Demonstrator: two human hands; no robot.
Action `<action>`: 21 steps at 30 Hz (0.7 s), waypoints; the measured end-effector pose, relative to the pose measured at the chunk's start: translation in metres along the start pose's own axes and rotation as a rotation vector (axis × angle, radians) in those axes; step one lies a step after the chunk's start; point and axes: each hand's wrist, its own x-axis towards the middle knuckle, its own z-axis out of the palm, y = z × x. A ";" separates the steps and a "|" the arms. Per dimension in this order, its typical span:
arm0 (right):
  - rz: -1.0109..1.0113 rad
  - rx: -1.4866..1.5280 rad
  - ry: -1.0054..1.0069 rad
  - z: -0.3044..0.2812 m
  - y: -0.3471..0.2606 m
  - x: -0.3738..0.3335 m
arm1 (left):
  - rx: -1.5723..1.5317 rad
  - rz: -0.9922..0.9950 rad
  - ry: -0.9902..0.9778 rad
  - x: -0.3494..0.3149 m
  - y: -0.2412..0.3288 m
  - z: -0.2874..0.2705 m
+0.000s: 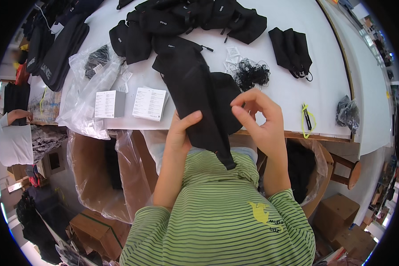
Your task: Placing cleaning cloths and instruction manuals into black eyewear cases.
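A long black fabric bag (190, 97) hangs in front of me over the table's near edge. My left hand (180, 131) is closed on its left side, with the thumb lying across the cloth. The bag's narrow lower end reaches down to my striped shirt. At its right edge my right hand (261, 117) makes a pinch with thumb and forefinger, the other fingers curled. Whatever lies between those fingertips is too small to make out. Beyond the bag is a heap of similar black pouches (164, 22), some with zip pulls.
Two stacks of printed cards (150, 104) (110, 104) stand left of the bag beside clear plastic wrap (82, 88). Tangled black cords (252, 74), yellow-corded snips (307, 119) and folded black pouches (291, 52) lie right. Plastic-lined boxes (97, 173) stand below the table. Another person (15, 139) is at far left.
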 end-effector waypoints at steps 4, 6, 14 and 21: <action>0.035 -0.004 -0.073 0.009 0.010 -0.016 | -0.061 0.103 0.050 -0.002 0.007 -0.007; 0.090 0.022 -0.077 0.011 0.006 -0.021 | -0.079 0.100 0.066 -0.005 0.010 -0.011; 0.062 -0.045 -0.058 0.020 -0.005 -0.023 | 0.049 0.240 0.084 -0.010 0.009 -0.005; 0.083 0.027 0.015 0.029 0.005 -0.027 | 0.077 0.272 0.113 -0.010 0.010 -0.008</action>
